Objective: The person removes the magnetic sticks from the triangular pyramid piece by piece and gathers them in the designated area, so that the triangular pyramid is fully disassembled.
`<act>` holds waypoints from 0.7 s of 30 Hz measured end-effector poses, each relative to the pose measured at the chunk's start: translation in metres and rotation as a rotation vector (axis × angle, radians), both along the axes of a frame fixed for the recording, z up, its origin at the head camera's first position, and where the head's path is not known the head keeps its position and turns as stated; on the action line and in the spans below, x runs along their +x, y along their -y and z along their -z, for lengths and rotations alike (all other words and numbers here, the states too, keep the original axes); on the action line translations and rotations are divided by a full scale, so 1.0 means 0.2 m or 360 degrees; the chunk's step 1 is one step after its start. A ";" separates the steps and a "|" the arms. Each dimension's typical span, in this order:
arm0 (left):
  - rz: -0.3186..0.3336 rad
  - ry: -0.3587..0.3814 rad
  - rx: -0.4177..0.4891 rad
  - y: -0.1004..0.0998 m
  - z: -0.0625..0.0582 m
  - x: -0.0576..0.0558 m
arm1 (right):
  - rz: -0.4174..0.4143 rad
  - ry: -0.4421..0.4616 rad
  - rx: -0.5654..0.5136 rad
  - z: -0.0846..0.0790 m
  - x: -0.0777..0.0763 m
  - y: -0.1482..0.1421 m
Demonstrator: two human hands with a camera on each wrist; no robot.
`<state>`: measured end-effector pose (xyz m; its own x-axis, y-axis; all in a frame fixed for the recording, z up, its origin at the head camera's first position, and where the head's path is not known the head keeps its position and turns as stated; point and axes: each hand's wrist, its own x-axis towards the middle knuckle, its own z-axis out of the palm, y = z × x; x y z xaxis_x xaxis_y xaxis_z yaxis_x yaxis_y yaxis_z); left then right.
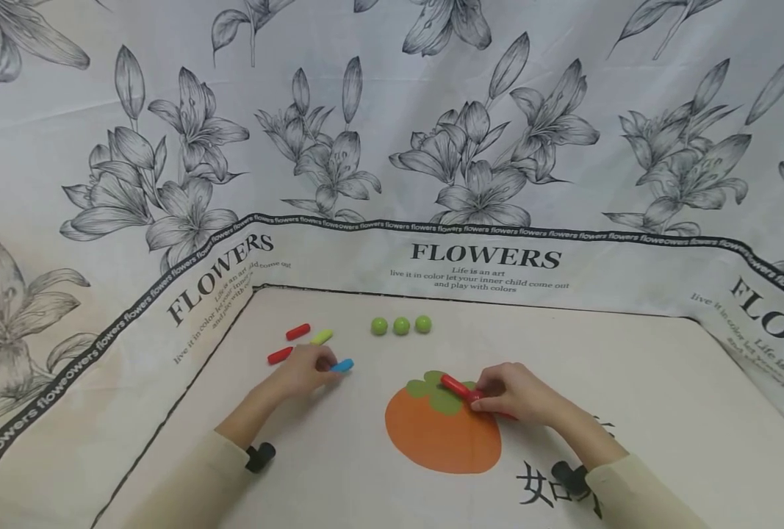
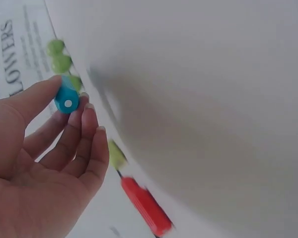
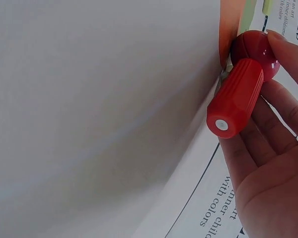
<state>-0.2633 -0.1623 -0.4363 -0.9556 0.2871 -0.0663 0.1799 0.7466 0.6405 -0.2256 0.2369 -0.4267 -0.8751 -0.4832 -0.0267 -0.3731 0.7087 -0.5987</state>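
My left hand (image 1: 307, 367) pinches a short blue stick (image 2: 67, 95) with a white dot on its end, between thumb and fingers. Near that hand lie two red sticks (image 1: 297, 331) and a yellow-green stick (image 1: 322, 336). My right hand (image 1: 517, 391) holds a glossy dark red ball (image 3: 256, 52) between thumb and fingers, over the printed persimmon. One red stick (image 1: 454, 383) reaches from the ball toward the far left. A second red stick (image 3: 233, 101) meets the ball on the near side, with a white dot on its end; the hand partly covers it in the head view.
Three green balls (image 1: 401, 325) stand in a row toward the back of the cloth-covered table (image 1: 339, 455). An orange persimmon (image 1: 438, 441) and black characters (image 1: 537, 485) are printed on the cloth. Flower-patterned fabric (image 1: 392, 147) rises behind and at both sides.
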 end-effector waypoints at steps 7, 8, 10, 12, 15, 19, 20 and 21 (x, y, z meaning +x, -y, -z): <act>-0.0114 -0.0049 -0.0091 0.19 0.01 -0.06 | -0.0003 0.0000 0.0001 0.00 0.00 0.00; -0.0116 -0.0054 -0.0107 0.20 0.01 -0.07 | -0.0002 0.0004 -0.0001 0.00 0.00 0.00; -0.0131 -0.0047 -0.0140 0.21 0.02 -0.08 | 0.0003 0.0009 -0.0004 0.00 0.00 -0.01; -0.0148 -0.0034 -0.0169 0.22 0.03 -0.08 | 0.0008 0.0016 -0.0004 0.01 0.00 -0.01; -0.0163 -0.0016 -0.0214 0.22 0.03 -0.09 | 0.0004 0.0019 -0.0011 0.00 -0.01 -0.01; -0.0162 -0.0054 -0.0298 0.20 -0.01 -0.07 | -0.0013 0.0008 -0.0017 0.01 -0.01 -0.01; -0.0156 -0.0077 -0.0311 0.18 -0.02 -0.07 | -0.0011 0.0007 -0.0015 0.01 -0.01 -0.02; -0.0143 -0.0116 -0.0325 0.16 -0.03 -0.06 | -0.0011 0.0008 -0.0013 0.01 -0.01 -0.02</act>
<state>-0.2748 -0.1938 -0.4297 -0.9810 0.1887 -0.0440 0.1474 0.8744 0.4624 -0.2275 0.2405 -0.4291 -0.8716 -0.4894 -0.0269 -0.3750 0.7012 -0.6064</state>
